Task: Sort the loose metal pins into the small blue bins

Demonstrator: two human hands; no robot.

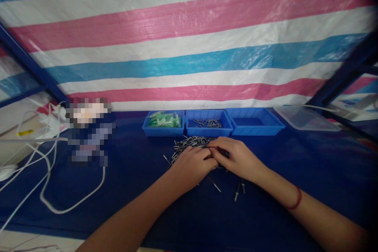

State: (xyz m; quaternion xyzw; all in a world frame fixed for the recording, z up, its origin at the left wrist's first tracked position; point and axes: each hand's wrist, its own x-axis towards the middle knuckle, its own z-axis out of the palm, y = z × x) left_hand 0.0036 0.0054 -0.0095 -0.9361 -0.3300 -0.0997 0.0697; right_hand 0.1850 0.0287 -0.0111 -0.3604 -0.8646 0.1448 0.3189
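Note:
A heap of blind rivets (193, 141) with thin metal stems lies on the dark blue table, in front of the blue bins. My left hand (189, 167) rests over the near side of the heap with its fingers curled in. Against it, my right hand (238, 155) bends down from the right, thumb and fingers closed together. The two hands' fingertips meet at the heap, and whatever is between them is hidden. A loose rivet (214, 184) lies just below the hands, and two more rivets (237, 191) are nearer to me.
Three blue bins stand in a row: the left bin (162, 131) holds green-and-clear packets, the middle bin (208, 130) some rivets, and the right bin (256, 130) adjoins it. A clear plastic lid (308, 118) lies at right. White cables (47, 189) loop across the left side.

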